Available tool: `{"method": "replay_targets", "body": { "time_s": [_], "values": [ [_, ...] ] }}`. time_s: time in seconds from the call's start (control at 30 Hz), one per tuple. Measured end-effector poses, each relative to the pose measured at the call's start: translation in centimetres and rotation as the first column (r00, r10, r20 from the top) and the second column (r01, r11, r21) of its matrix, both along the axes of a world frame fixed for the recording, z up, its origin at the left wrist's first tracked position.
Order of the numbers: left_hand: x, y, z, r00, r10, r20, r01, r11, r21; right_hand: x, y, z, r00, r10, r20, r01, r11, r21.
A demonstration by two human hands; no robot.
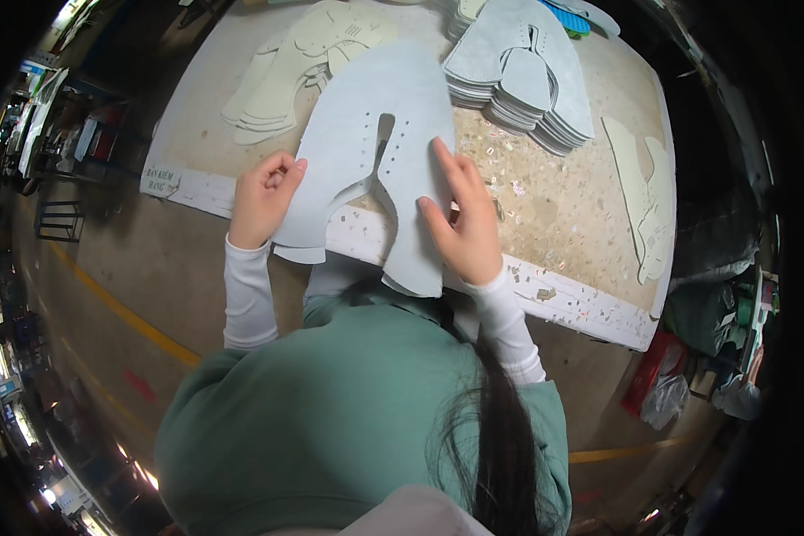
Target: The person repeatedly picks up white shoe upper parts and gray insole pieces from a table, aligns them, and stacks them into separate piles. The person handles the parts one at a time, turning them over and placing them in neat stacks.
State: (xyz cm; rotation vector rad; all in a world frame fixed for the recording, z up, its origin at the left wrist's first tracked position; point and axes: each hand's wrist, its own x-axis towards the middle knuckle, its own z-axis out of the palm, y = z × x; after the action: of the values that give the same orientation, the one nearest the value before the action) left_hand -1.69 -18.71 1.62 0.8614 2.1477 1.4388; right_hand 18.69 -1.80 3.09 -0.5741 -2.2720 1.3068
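Observation:
A pale grey-blue shoe upper piece (355,116) hangs over the table's near edge. It is arch-shaped, with a slot and rows of small punched holes in the middle. Doubled lower edges suggest more than one layer. My left hand (266,196) is closed on its left edge, thumb and fingers pinching. On the opposite edge lies my right hand (466,216), index finger and thumb spread along the border; what its other fingers do underneath is partly hidden. Beyond it, to the right, stands a thick stack of similar grey pieces (567,62).
Cream-coloured cut pieces (272,85) overlap at the table's far left, and more cream pieces (639,192) lie along its right side. Small scraps (545,183) litter the tabletop (567,228). A red crate (654,371) and plastic bags stand on the floor at right.

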Motion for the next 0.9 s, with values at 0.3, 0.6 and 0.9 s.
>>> {"method": "replay_targets", "body": {
  "time_s": [0.3, 0.6, 0.9],
  "values": [
    [0.4, -1.3, -0.9, 0.998, -0.056, 0.038, 0.058, 0.995, -0.077, 0.1, -0.7, -3.2, 0.997, -0.071, 0.042, 0.073, 0.996, -0.041],
    [2.2, -1.5, -0.9, 0.778, -0.108, -0.619, -0.046, 0.973, -0.227, 2.3, -3.9, -2.2, 0.979, -0.133, -0.153, 0.106, 0.979, -0.174],
    [5.7, 0.0, -0.6, 0.986, -0.167, -0.018, 0.168, 0.974, 0.149, 0.5, -0.5, -2.1, 0.988, 0.008, 0.157, -0.012, 1.000, 0.027]
  ]
}}
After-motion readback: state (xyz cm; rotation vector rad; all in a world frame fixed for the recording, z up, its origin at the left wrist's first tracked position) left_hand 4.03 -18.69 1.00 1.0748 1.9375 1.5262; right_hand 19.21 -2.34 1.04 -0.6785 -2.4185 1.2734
